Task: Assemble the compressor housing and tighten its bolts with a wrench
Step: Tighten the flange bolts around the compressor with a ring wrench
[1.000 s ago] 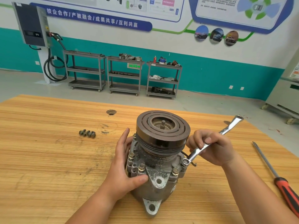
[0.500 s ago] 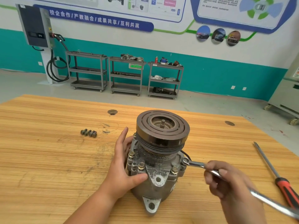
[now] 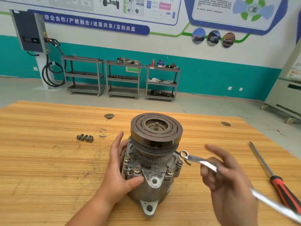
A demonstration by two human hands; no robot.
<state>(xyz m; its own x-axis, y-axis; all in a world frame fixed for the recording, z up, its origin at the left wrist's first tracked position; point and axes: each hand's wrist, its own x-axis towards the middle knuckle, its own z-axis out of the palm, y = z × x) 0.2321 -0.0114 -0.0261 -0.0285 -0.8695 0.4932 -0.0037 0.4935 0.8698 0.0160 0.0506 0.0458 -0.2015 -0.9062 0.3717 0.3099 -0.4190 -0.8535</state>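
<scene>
**Near.** The compressor housing (image 3: pixel 154 188) stands upright at the centre of the wooden table (image 3: pixel 48 176), with its mounting lug (image 3: pixel 149 207) toward the viewer. The right hand (image 3: pixel 228 180), at near right, is motion-blurred. Its lower fingers appear curled round the shank of the wrench (image 3: pixel 200 160), with the forefinger stretched out loose. The wrench handle runs off toward the near right corner. The left hand (image 3: pixel 118 173) lies flat against the housing's left flank, fingers straight, thumb pressed across the front face. It braces the housing and does not clasp it.

**Middle.** Flange bolts (image 3: pixel 137 168) are seated round the housing joint, and four heads show on the near side. The wrench's ring end hangs just beside the right-side bolt (image 3: pixel 179 163), apart from it and not engaged. The pulley (image 3: pixel 156 128) sits on top of the housing. A red-handled screwdriver (image 3: pixel 280 186) lies on the table well to the right, untouched.

**Far.** A small cluster of loose bolts (image 3: pixel 85 137) lies on the table to the far left of the housing. Shelf carts (image 3: pixel 123 79) stand against the far wall.

**Assessment.** The housing parts appear mated and bolted. Tightening is judged under way, not complete. How tight any bolt head is cannot be determined. Whether the loose bolts belong on the hidden far side cannot be told. Outstanding work is to seat the ring on a bolt head and finish the round.
</scene>
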